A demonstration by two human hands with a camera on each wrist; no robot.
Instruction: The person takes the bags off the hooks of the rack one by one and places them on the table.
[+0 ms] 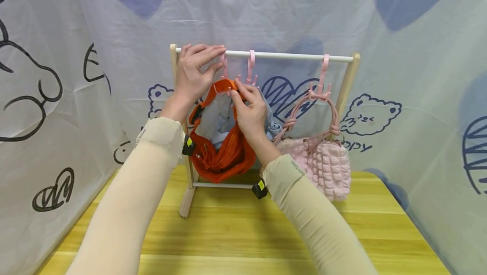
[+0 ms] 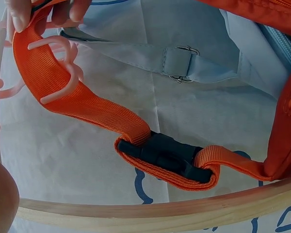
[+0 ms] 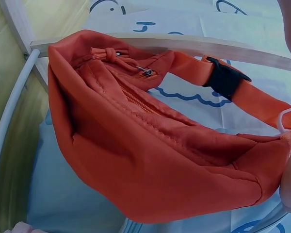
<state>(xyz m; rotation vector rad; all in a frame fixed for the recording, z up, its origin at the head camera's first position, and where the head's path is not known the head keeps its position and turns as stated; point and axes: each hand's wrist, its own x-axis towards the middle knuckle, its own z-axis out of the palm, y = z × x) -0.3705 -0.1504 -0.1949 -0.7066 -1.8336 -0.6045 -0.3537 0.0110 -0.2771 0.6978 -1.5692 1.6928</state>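
An orange waist bag (image 1: 222, 163) hangs from a pink hook (image 1: 225, 71) near the left end of a white rod (image 1: 285, 55). My left hand (image 1: 194, 70) rests on the rod beside the top of this hook, its fingers fairly straight. With thumb and fingers my right hand (image 1: 251, 112) pinches the bag's orange strap (image 1: 227, 83) at the hook's prongs. In the left wrist view the strap passes behind the prongs, and its black buckle (image 2: 167, 155) is fastened. The bag's body (image 3: 150, 165) droops in the right wrist view, its zip facing upward.
A pale blue bag (image 1: 271, 125) hangs behind the orange one, mostly hidden. Farther right, a pink puffy handbag (image 1: 331, 167) hangs from another pink hook (image 1: 323, 76). The wooden-legged rack stands on a wooden table (image 1: 220, 237), with a printed cloth (image 1: 266, 21) behind it.
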